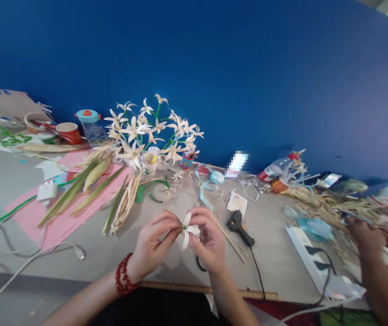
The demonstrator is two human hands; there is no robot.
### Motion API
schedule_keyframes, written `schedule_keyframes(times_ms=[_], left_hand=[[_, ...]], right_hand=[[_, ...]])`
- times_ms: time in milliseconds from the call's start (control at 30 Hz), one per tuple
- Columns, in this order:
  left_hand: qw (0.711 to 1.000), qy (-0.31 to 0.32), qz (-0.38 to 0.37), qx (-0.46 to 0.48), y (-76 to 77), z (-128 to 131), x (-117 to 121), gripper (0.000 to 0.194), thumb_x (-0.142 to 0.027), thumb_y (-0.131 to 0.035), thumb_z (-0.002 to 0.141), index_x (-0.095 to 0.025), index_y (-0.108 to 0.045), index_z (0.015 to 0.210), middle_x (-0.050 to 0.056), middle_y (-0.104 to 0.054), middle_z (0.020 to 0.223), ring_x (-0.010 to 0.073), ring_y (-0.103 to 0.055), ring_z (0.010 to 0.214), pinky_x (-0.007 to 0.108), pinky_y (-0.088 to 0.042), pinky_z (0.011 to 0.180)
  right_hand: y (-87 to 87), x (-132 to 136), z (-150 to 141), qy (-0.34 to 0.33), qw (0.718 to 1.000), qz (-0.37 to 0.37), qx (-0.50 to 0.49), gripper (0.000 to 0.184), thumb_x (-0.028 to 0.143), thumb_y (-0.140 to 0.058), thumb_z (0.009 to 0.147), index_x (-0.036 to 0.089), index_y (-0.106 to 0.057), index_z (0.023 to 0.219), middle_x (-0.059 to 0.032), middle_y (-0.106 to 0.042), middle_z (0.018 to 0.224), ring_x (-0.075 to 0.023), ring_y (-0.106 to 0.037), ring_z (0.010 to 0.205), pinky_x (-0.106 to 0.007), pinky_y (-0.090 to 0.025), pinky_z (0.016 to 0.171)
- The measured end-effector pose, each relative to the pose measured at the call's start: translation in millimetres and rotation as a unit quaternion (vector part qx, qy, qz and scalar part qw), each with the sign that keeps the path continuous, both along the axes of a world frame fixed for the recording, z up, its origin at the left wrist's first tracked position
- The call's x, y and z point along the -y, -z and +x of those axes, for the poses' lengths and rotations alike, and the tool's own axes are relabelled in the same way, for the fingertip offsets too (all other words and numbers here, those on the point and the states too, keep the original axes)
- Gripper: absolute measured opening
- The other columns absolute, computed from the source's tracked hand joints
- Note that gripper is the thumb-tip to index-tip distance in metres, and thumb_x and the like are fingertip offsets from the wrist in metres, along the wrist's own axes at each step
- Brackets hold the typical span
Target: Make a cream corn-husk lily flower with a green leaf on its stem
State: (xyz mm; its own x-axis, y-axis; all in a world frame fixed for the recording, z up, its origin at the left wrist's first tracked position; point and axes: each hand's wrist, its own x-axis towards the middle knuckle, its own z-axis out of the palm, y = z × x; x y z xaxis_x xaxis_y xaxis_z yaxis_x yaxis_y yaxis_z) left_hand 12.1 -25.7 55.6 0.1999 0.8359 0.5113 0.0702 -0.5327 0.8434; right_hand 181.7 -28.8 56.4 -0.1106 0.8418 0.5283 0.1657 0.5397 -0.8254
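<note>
Between my hands, above the table's front part, is a white handmade flower (186,230) with several narrow petals and a small greenish centre. My left hand (158,237), with a red bead bracelet at the wrist, pinches the flower's left side at the centre. On the other side, the fingers of my right hand (209,237) are curled round its right petals. A black glue gun (239,226) lies on the table to the right of my hands. Behind them, a bunch of similar cream flowers (136,131) on green stems stands in cups.
Corn husks (126,203) and pink paper (31,217) lie at the left, near a white charger (47,192). A white power strip (305,251) with cables is at the right, beside a co-worker's hands (366,233) and more husks. A wooden ruler (180,287) lies along the front edge.
</note>
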Motion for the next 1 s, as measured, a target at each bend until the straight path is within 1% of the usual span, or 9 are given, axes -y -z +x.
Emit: schedule_keyframes(times_ms=[133, 200, 267, 367, 433, 500, 633, 767, 1000], left_hand=[[1.0, -0.002, 0.006, -0.013, -0.7, 1.4, 0.2, 0.017, -0.007, -0.057, 0.088, -0.021, -0.067, 0.088, 0.006, -0.063, 0.082, 0.0194, -0.061, 0.08, 0.03, -0.048, 0.073], [1.0, -0.005, 0.012, -0.016, 0.2, 1.8, 0.0, 0.017, -0.007, -0.057, 0.088, -0.021, -0.067, 0.088, 0.006, -0.063, 0.082, 0.0191, -0.061, 0.08, 0.029, -0.049, 0.073], [0.999, -0.01, 0.028, -0.015, 2.0, 2.2, -0.6, 0.017, -0.006, -0.058, 0.088, -0.021, -0.066, 0.089, 0.005, -0.063, 0.082, 0.0188, -0.061, 0.08, 0.029, -0.049, 0.073], [0.998, -0.016, 0.058, -0.013, 4.7, 2.5, -2.0, 0.017, -0.005, -0.058, 0.088, -0.019, -0.065, 0.092, 0.005, -0.063, 0.084, 0.018, -0.06, 0.081, 0.03, -0.049, 0.074], [0.997, -0.018, 0.068, -0.019, 5.2, 2.7, -2.8, 0.017, -0.004, -0.057, 0.089, -0.018, -0.064, 0.092, 0.005, -0.062, 0.084, 0.0174, -0.059, 0.082, 0.03, -0.049, 0.075], [0.997, -0.018, 0.067, -0.031, 4.7, 3.1, -3.0, 0.016, -0.004, -0.057, 0.089, -0.018, -0.063, 0.091, 0.005, -0.062, 0.085, 0.017, -0.059, 0.082, 0.03, -0.048, 0.076], [0.997, -0.02, 0.064, -0.046, 3.1, 4.1, -1.9, 0.015, -0.004, -0.057, 0.089, -0.017, -0.063, 0.091, 0.005, -0.061, 0.084, 0.0169, -0.059, 0.082, 0.03, -0.048, 0.075], [0.996, -0.021, 0.067, -0.051, 3.8, 3.8, -1.2, 0.015, -0.004, -0.057, 0.089, -0.017, -0.063, 0.092, 0.005, -0.061, 0.085, 0.0167, -0.058, 0.082, 0.03, -0.048, 0.076], [0.997, -0.017, 0.068, -0.045, 3.7, 3.9, -1.3, 0.016, -0.003, -0.056, 0.089, -0.017, -0.063, 0.092, 0.005, -0.06, 0.083, 0.0162, -0.057, 0.081, 0.029, -0.048, 0.075]], right_hand=[[0.4, -1.8, -2.5, -0.005, 1.0, 0.011, -0.023, 0.01, 0.024, -0.063, 0.085, 0.023, -0.066, 0.094, -0.0077, -0.06, 0.1, -0.0233, -0.061, 0.097, -0.038, -0.051, 0.083], [2.6, -2.2, -2.6, -0.004, 1.0, 0.016, -0.023, 0.013, 0.022, -0.063, 0.085, 0.023, -0.065, 0.097, -0.0079, -0.06, 0.101, -0.0231, -0.061, 0.096, -0.038, -0.051, 0.083], [5.6, -1.6, -1.1, 0.016, 0.999, 0.028, -0.021, 0.02, 0.02, -0.063, 0.084, 0.023, -0.063, 0.103, -0.0083, -0.059, 0.103, -0.0231, -0.06, 0.097, -0.04, -0.051, 0.085], [6.2, 1.9, 5.2, 0.064, 0.995, 0.071, -0.005, 0.029, 0.014, -0.061, 0.082, 0.024, -0.06, 0.109, -0.0084, -0.057, 0.106, -0.0244, -0.059, 0.101, -0.044, -0.051, 0.088], [0.8, 5.2, 10.6, 0.075, 0.991, 0.104, 0.03, 0.03, 0.01, -0.058, 0.082, 0.024, -0.061, 0.108, -0.0082, -0.057, 0.106, -0.0256, -0.059, 0.104, -0.049, -0.05, 0.091], [-8.4, 7.9, 14.9, 0.078, 0.985, 0.133, 0.075, 0.03, 0.008, -0.054, 0.082, 0.024, -0.064, 0.104, -0.0079, -0.058, 0.105, -0.0268, -0.059, 0.106, -0.052, -0.049, 0.095], [-24.3, 9.1, 16.6, 0.089, 0.967, 0.182, 0.154, 0.031, 0.005, -0.054, 0.081, 0.023, -0.067, 0.103, -0.008, -0.058, 0.105, -0.0268, -0.059, 0.106, -0.051, -0.049, 0.096], [-26.7, 7.3, 13.8, 0.081, 0.958, 0.209, 0.181, 0.032, 0.004, -0.056, 0.08, 0.021, -0.068, 0.104, -0.0087, -0.058, 0.106, -0.0261, -0.059, 0.105, -0.051, -0.047, 0.097], [-26.7, 6.7, 11.9, 0.079, 0.956, 0.215, 0.181, 0.032, 0.003, -0.056, 0.08, 0.02, -0.069, 0.103, -0.0085, -0.06, 0.103, -0.024, -0.06, 0.101, -0.049, -0.049, 0.095]])
